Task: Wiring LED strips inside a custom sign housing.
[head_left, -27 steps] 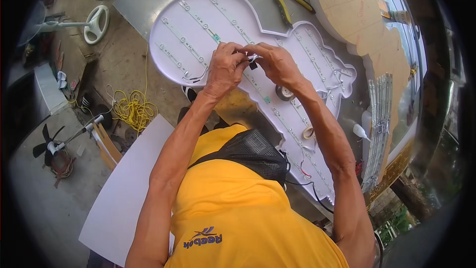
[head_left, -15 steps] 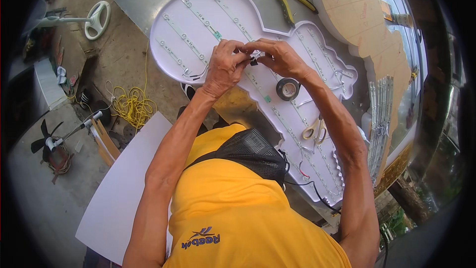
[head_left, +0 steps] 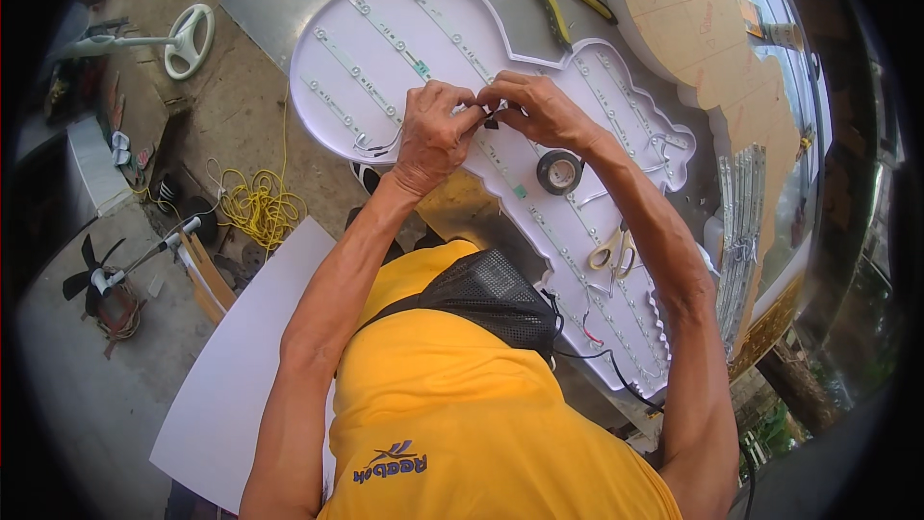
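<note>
Above a white shaped tray (head_left: 332,10) lined with LED strips (head_left: 371,91), my two hands meet at the fingertips. My left hand (head_left: 438,130) is closed in a pinch beside a small piece of black tape (head_left: 492,122). From the other side my right hand (head_left: 539,111) also pinches at that black tape; thin wire seems to run there, mostly hidden by fingers. A roll of black electrical tape (head_left: 559,173) lies in the tray just below my right hand. Scissors with pale handles (head_left: 612,255) rest lower in the tray, near my right forearm.
Yellow-handled wire strippers (head_left: 563,0) lie on the metal table beyond the tray. At right are a brown-faced cutout panel (head_left: 693,19) and a bundle of LED strips (head_left: 739,231). Left on the floor are yellow cord (head_left: 258,212), a black fan (head_left: 94,274) and a white sheet (head_left: 241,366).
Both hands stay almost in place over the tray, with slight shifts of the fingers around the black tape. Nothing else has visibly moved.
</note>
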The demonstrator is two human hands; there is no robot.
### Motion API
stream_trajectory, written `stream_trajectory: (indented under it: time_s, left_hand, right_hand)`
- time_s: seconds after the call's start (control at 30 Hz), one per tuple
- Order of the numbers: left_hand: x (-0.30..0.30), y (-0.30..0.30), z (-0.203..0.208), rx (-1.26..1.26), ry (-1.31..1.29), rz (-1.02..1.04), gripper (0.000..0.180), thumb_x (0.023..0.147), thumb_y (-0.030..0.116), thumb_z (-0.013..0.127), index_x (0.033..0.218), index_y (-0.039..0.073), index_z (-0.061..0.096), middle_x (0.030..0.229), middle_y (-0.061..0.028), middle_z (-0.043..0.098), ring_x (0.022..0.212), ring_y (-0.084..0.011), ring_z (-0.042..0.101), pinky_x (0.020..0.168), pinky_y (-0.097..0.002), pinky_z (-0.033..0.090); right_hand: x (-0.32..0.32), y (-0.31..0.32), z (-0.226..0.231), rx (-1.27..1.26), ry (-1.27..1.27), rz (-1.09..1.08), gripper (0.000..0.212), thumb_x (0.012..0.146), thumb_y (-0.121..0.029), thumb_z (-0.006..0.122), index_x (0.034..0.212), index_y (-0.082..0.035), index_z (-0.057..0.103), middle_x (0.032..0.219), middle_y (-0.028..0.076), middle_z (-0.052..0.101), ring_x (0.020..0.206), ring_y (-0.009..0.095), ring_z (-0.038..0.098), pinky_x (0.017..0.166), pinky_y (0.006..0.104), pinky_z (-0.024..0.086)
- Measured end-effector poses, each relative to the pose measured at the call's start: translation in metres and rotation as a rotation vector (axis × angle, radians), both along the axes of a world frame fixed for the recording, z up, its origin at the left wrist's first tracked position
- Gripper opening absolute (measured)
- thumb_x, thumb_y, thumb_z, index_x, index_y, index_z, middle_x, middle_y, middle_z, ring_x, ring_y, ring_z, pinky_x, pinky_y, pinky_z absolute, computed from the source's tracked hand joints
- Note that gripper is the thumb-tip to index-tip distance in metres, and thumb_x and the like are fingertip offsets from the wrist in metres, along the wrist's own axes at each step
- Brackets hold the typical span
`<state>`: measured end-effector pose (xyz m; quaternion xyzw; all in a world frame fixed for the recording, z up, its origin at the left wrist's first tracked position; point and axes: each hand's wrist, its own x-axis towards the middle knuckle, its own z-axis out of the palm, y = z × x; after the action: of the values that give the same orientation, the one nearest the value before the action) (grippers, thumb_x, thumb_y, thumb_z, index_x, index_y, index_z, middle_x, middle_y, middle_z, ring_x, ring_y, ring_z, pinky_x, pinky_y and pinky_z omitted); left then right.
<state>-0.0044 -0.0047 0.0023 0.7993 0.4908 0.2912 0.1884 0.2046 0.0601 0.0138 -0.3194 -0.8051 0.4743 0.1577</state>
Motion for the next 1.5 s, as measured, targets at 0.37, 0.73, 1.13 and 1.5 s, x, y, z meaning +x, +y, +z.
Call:
stream_trajectory:
  time_s: [0.37, 0.73, 1.13, 1.5]
  left_hand:
    - [0.003, -0.006, 0.004, 0.170, 0.135, 0.011, 0.018, 0.077, 0.009, 0.074, 0.095, 0.009, 0.073, 0.109, -0.0006, 0.059, 0.107, -0.0225, 0.053, 0.092, -0.0401, 0.039]
    - [0.003, -0.003, 0.002, 0.137, 0.107, -0.016, 0.016, 0.078, 0.010, 0.073, 0.093, 0.006, 0.073, 0.110, -0.0022, 0.060, 0.109, -0.0233, 0.053, 0.091, -0.0394, 0.040]
    - [-0.009, 0.017, -0.004, -0.156, -0.084, -0.077, 0.015, 0.077, 0.015, 0.078, 0.092, 0.016, 0.080, 0.115, 0.0012, 0.060, 0.116, -0.0219, 0.049, 0.096, -0.0385, 0.038]
    - [-0.011, 0.025, -0.007, -0.360, -0.179, -0.075, 0.015, 0.079, 0.013, 0.078, 0.093, 0.012, 0.080, 0.113, 0.0011, 0.062, 0.108, -0.0237, 0.051, 0.099, -0.0360, 0.044]
  right_hand:
    - [0.000, 0.002, 0.002, 0.070, -0.116, 0.039, 0.021, 0.085, -0.008, 0.072, 0.106, -0.005, 0.071, 0.096, 0.012, 0.060, 0.089, 0.030, 0.064, 0.077, 0.0399, 0.051]
    - [0.004, 0.008, -0.001, 0.065, -0.169, 0.085, 0.012, 0.086, -0.010, 0.072, 0.098, -0.006, 0.070, 0.095, 0.010, 0.060, 0.086, 0.027, 0.063, 0.075, 0.0383, 0.051]
    - [0.010, 0.010, -0.005, 0.112, 0.010, 0.066, 0.009, 0.087, -0.005, 0.070, 0.096, -0.004, 0.069, 0.098, 0.009, 0.064, 0.087, 0.026, 0.065, 0.075, 0.0363, 0.053]
    - [0.008, -0.007, -0.004, 0.295, -0.063, 0.038, 0.011, 0.090, -0.007, 0.067, 0.100, -0.005, 0.068, 0.094, 0.011, 0.062, 0.081, 0.030, 0.064, 0.071, 0.0400, 0.052]
